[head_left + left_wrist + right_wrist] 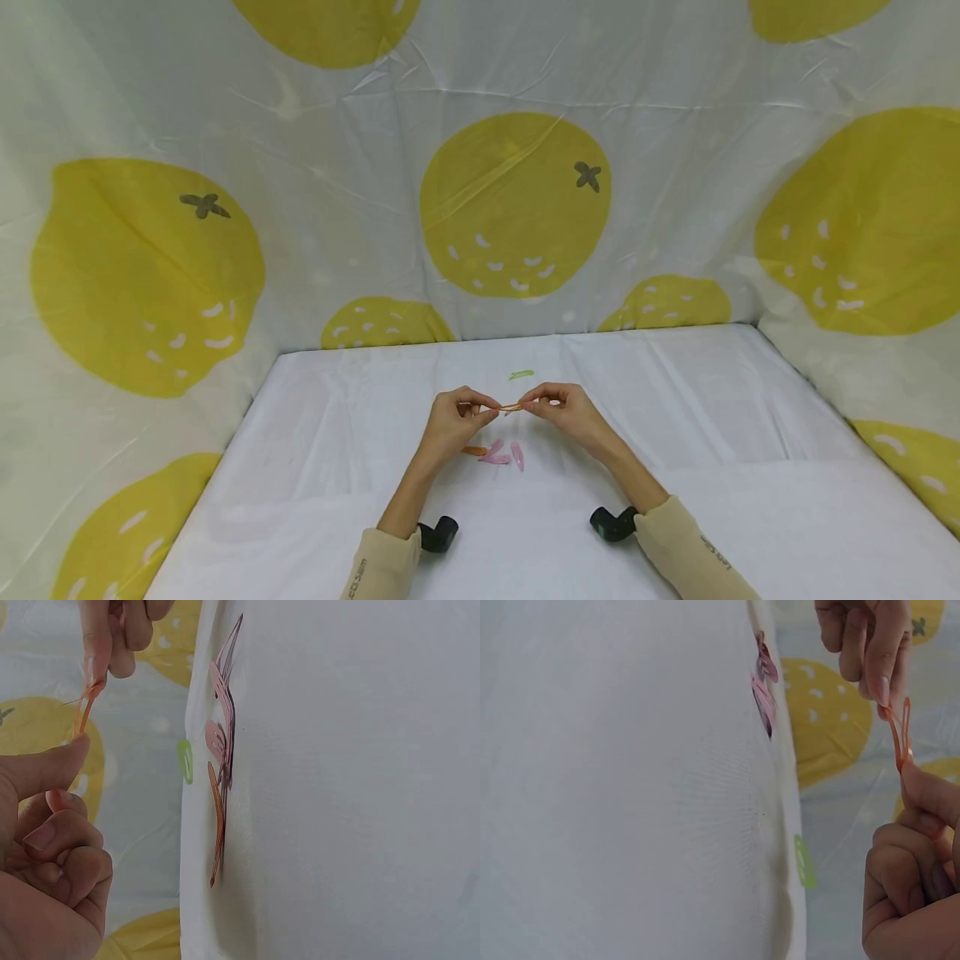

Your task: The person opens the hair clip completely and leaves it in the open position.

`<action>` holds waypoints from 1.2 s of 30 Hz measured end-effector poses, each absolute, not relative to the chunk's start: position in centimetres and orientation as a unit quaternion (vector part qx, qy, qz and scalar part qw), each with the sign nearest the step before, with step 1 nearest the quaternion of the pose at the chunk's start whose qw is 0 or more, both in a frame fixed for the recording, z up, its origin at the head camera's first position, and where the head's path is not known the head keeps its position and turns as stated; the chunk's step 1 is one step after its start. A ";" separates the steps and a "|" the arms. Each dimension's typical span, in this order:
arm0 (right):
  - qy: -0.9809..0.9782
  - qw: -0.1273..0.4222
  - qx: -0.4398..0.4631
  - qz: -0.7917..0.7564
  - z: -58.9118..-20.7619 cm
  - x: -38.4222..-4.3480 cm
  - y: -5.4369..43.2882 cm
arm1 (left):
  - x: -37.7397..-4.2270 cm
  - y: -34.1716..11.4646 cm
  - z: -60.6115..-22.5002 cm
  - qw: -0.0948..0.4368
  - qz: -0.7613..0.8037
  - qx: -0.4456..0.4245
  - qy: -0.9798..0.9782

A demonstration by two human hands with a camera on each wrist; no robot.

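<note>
Left hand (452,421): pinching one end of orange hair clip (895,736)
Right hand (568,410): pinching the other end
Clip position: spanning between fingertips, above white table (337,533)
Pink clips (517,455): lying nearby

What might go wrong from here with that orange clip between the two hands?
1. The orange clip is thin, and the left hand and right hand pinch it only by the fingertips, so it could slip out.
2. Its two prongs stand apart in the right wrist view, so it might snap onto a fingertip.
3. If dropped, it could land among the pink clips or beside the loose orange one.
</note>
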State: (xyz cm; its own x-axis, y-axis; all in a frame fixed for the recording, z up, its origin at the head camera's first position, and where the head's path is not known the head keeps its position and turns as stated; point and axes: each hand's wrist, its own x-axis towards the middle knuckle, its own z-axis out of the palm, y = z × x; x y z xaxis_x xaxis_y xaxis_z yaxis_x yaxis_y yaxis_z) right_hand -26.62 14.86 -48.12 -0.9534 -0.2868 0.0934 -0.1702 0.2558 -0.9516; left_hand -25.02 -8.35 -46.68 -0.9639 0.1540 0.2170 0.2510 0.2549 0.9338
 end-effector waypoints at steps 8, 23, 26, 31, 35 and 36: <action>0.797 0.052 -0.138 -0.586 -48.2 -26.8 14.5 | -25.2 -8.4 -46.7 0.037 -0.574 -0.127 -0.808; 0.784 0.063 -0.156 -0.598 -48.0 -26.5 15.0 | -25.3 -8.2 -46.7 0.076 -0.542 -0.138 -0.826; 0.786 0.062 -0.157 -0.595 -48.0 -26.5 15.1 | -25.4 -8.3 -46.7 0.073 -0.545 -0.139 -0.824; 0.791 0.062 -0.161 -0.587 -48.2 -26.5 15.3 | -25.3 -8.4 -46.8 0.064 -0.554 -0.134 -0.819; 0.794 0.066 -0.159 -0.584 -48.2 -26.5 15.4 | -25.3 -8.4 -46.8 0.063 -0.558 -0.134 -0.816; 0.794 0.066 -0.158 -0.583 -48.2 -26.5 15.4 | -25.3 -8.4 -46.8 0.062 -0.559 -0.131 -0.817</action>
